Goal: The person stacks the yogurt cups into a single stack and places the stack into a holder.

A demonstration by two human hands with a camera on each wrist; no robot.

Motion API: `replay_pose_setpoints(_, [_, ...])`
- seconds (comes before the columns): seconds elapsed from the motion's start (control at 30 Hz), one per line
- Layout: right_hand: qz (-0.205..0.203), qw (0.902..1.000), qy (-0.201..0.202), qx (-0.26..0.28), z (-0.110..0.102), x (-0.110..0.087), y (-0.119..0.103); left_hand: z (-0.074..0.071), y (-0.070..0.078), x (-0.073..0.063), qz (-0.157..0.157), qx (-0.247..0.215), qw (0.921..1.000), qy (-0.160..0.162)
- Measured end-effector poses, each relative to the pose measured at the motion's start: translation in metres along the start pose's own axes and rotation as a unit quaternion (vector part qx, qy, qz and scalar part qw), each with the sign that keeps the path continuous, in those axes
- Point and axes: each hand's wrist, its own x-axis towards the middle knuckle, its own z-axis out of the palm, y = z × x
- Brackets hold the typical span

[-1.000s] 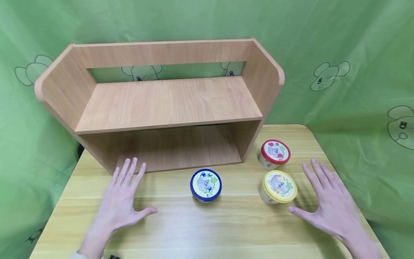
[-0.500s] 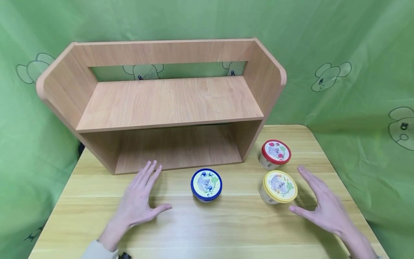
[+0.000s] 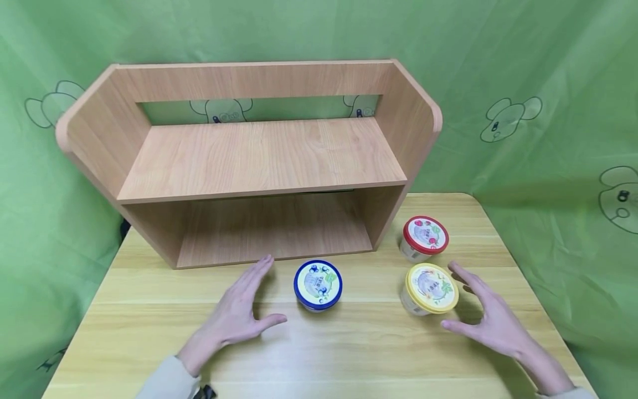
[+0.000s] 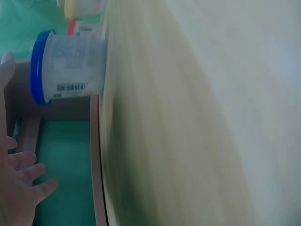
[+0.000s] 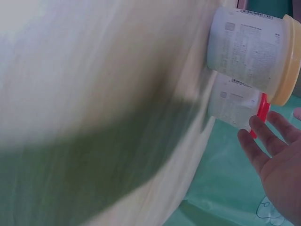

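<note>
A tub with a blue lid (image 3: 318, 285) stands upright on the table near its middle. My left hand (image 3: 236, 313) hovers to its left, thumb spread from the fingers, apart from it. In the left wrist view the blue-lidded tub (image 4: 70, 68) shows a barcode on its side, with the left fingers (image 4: 28, 172) clear of it. At the right, a tub with a yellow lid (image 3: 431, 288) stands in front of one with a red lid (image 3: 425, 235). Just right of the yellow-lidded tub is my right hand (image 3: 490, 321), fingers extended, holding nothing; a small gap separates them in the right wrist view.
A two-level wooden shelf (image 3: 264, 158) stands at the back of the wooden table (image 3: 324, 354), its lower compartment facing me. Green cloth (image 3: 528, 72) with mouse-like drawings hangs behind and at both sides. A small dark object (image 3: 205, 392) sits by the left sleeve.
My left hand has moved right, closer to the blue-lidded tub. The right hand has turned and come slightly nearer the yellow-lidded tub, its fingers closer together. The tubs stay put.
</note>
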Motion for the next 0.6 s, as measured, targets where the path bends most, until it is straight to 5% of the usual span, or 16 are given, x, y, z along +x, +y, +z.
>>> replay_pose_setpoints(0.6, [0.074,0.9967,-0.035,0.0,0.005,0.003,0.003,0.023,0.015,0.02,-0.046,-0.091,0.9933,-0.053])
